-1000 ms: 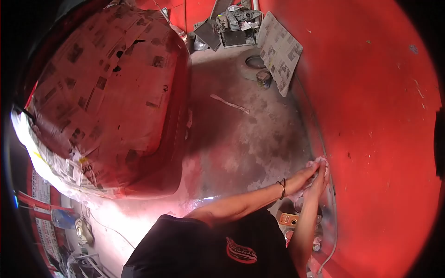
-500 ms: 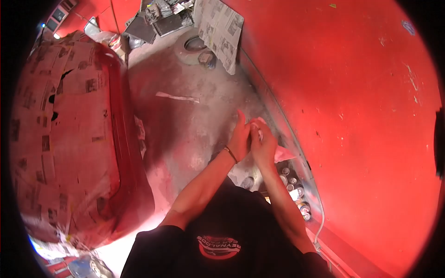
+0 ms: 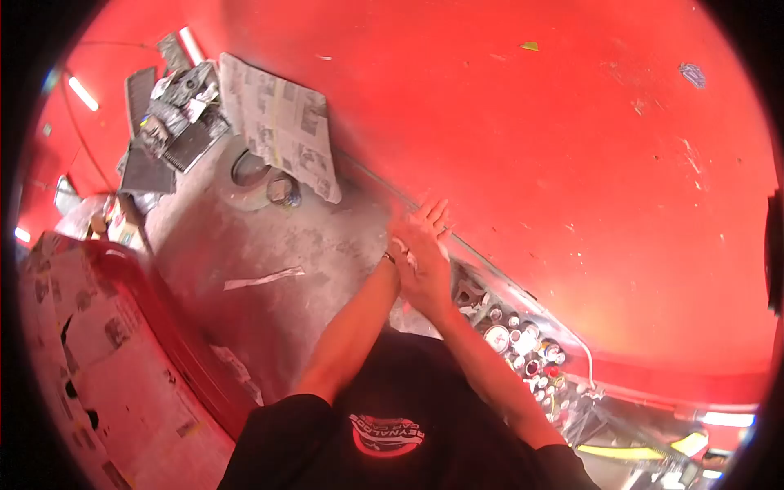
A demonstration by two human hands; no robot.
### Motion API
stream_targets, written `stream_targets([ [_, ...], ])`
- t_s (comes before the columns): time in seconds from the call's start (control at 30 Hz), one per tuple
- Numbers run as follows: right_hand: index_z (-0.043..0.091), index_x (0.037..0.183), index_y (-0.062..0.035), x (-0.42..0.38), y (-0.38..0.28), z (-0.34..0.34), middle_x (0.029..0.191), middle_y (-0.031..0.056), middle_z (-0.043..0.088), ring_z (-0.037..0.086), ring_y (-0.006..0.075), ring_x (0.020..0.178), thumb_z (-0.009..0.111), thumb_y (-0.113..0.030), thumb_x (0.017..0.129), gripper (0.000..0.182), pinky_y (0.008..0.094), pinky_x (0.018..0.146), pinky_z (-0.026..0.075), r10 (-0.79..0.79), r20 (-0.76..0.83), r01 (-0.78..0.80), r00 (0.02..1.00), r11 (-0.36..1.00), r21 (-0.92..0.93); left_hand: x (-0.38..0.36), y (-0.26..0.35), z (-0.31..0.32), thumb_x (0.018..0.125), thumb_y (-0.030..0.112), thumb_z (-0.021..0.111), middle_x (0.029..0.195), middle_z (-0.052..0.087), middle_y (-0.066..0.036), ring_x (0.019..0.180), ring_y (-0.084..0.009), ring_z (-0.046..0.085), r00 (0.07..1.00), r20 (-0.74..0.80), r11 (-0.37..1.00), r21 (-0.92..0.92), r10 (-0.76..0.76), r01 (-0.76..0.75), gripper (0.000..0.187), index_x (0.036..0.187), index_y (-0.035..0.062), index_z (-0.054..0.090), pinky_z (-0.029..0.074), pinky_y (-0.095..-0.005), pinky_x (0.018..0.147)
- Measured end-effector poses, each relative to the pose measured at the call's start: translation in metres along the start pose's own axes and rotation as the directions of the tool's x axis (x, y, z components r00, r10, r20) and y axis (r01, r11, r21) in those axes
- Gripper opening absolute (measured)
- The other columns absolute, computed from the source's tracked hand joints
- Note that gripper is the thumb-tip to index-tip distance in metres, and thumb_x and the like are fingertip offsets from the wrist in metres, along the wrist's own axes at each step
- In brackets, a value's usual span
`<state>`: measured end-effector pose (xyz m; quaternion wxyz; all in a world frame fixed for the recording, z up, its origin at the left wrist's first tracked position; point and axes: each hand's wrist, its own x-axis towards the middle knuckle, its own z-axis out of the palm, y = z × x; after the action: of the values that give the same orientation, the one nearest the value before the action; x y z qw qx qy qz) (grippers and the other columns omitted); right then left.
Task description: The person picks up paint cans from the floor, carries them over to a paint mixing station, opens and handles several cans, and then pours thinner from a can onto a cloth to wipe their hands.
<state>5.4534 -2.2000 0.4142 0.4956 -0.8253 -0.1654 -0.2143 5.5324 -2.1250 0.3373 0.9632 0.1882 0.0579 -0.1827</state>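
Observation:
My left hand (image 3: 429, 219) stretches out over the floor near the red wall, its fingers extended and spread. A dark bracelet is on the left wrist. My right hand (image 3: 426, 273) crosses over the left hand near its wrist and palm, its fingers closed around a crumpled pale pink cloth (image 3: 411, 260). Only small bits of the cloth show between the hands; the rest is hidden. Whether it is cloth or paper is hard to tell.
A red car body (image 3: 155, 318) covered with newspaper (image 3: 131, 367) is at left. Newspaper-covered board (image 3: 282, 122) leans on the red wall (image 3: 572, 180), beside a tire (image 3: 245, 192). Several cans (image 3: 498, 336) line the wall's foot at right. A paper strip (image 3: 263, 278) lies on the floor.
The view has swung right, so the car sits lower left and more cans show. My right hand has shifted over the left wrist and palm; the cloth's hanging corner is out of sight.

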Motion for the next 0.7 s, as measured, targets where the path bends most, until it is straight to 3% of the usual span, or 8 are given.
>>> stream_targets([
  [0.07, 0.076, 0.128, -0.0048, 0.024, 0.031, 0.004, 0.13, 0.0197, 0.076, 0.075, 0.0386, 0.117, 0.063, -0.024, 0.108, 0.03, 0.0462, 0.096, 0.059, 0.063, -0.055, -0.067, 0.997, 0.994, -0.082, 0.0, 0.003, 0.019, 0.112, 0.068, 0.04, 0.17, 0.047, -0.013, 0.155, -0.0296, 0.047, 0.994, 0.041, 0.994, 0.019, -0.106, 0.105, 0.089, 0.171, 0.0016, 0.033, 0.032, -0.0433, 0.131],
  [0.17, 0.072, 0.134, 0.001, 0.072, 0.088, -0.031, 0.132, 0.0209, 0.076, 0.075, 0.0271, 0.121, 0.061, -0.023, 0.111, 0.035, 0.041, 0.094, 0.062, 0.409, -0.058, -0.41, 0.911, 0.912, -0.009, -0.011, 0.003, 0.055, 0.116, 0.051, 0.044, 0.171, 0.046, -0.01, 0.158, -0.0231, 0.044, 0.955, 0.134, 0.952, 0.192, -0.266, 0.238, 0.074, 0.171, 0.0018, 0.032, 0.035, -0.0388, 0.129],
  [0.23, 0.073, 0.133, -0.0032, 0.077, 0.152, -0.068, 0.124, 0.0168, 0.079, 0.078, 0.03, 0.109, 0.056, -0.023, 0.114, 0.032, 0.043, 0.087, 0.065, 0.582, -0.017, -0.513, 0.813, 0.729, 0.452, -0.019, 0.019, 0.057, 0.116, 0.046, 0.047, 0.173, 0.043, -0.009, 0.159, -0.0223, 0.042, 0.88, 0.358, 0.919, 0.347, -0.314, 0.186, 0.071, 0.171, 0.0035, 0.033, 0.035, -0.0381, 0.129],
  [0.37, 0.066, 0.141, 0.0004, 0.066, 0.134, -0.092, 0.126, 0.0162, 0.078, 0.076, 0.029, 0.117, 0.058, -0.023, 0.113, 0.037, 0.0398, 0.091, 0.066, 0.606, -0.034, -0.142, 0.795, 0.24, 0.96, 0.009, 0.021, 0.054, 0.117, 0.047, 0.044, 0.178, 0.038, -0.006, 0.16, -0.023, 0.038, 0.912, 0.332, 0.962, 0.209, -0.241, 0.178, 0.067, 0.174, 0.014, 0.032, 0.028, -0.0403, 0.131],
  [0.47, 0.069, 0.131, -0.0008, 0.065, 0.104, -0.091, 0.11, 0.008, 0.077, 0.073, 0.0159, 0.097, 0.058, -0.027, 0.116, 0.032, 0.0291, 0.081, 0.059, 0.698, -0.32, -0.3, 0.641, 0.611, 0.732, 0.007, -0.004, 0.066, 0.116, 0.054, 0.046, 0.173, 0.044, 0.001, 0.153, -0.02, 0.043, 0.971, -0.181, 0.736, 0.634, -0.157, 0.238, 0.067, 0.173, 0.0211, 0.037, 0.035, -0.0381, 0.126],
  [0.53, 0.071, 0.128, 0.0001, 0.055, 0.077, -0.081, 0.112, 0.0082, 0.077, 0.071, 0.0165, 0.1, 0.063, -0.03, 0.114, 0.033, 0.0309, 0.089, 0.056, 0.607, -0.517, -0.395, 0.604, 0.791, 0.468, -0.002, -0.018, 0.084, 0.114, 0.058, 0.049, 0.164, 0.051, 0.004, 0.141, -0.0192, 0.05, 0.963, -0.141, 0.879, 0.395, -0.231, 0.269, 0.065, 0.169, 0.0238, 0.043, 0.042, -0.0373, 0.119],
  [0.6, 0.069, 0.135, 0.0022, 0.011, 0.087, -0.052, 0.121, 0.0095, 0.075, 0.068, 0.0187, 0.111, 0.055, -0.029, 0.117, 0.039, 0.0338, 0.1, 0.054, 0.608, -0.385, -0.489, 0.694, 0.791, 0.367, -0.004, -0.026, 0.109, 0.111, 0.061, 0.056, 0.144, 0.063, 0.003, 0.113, -0.0203, 0.06, 0.974, -0.019, 0.934, 0.28, -0.224, 0.22, 0.062, 0.16, 0.0226, 0.055, 0.052, -0.0361, 0.106],
  [0.7, 0.063, 0.146, 0.006, -0.007, 0.069, -0.074, 0.139, 0.0149, 0.07, 0.064, 0.0235, 0.13, 0.043, -0.038, 0.119, 0.056, 0.0382, 0.116, 0.047, 0.631, -0.173, -0.491, 0.756, 0.722, 0.488, 0.049, -0.055, 0.049, 0.114, 0.052, 0.055, 0.14, 0.068, -0.006, 0.118, -0.0208, 0.066, 0.911, 0.031, 0.898, 0.185, -0.411, 0.399, 0.056, 0.152, 0.0122, 0.058, 0.055, -0.036, 0.106],
])
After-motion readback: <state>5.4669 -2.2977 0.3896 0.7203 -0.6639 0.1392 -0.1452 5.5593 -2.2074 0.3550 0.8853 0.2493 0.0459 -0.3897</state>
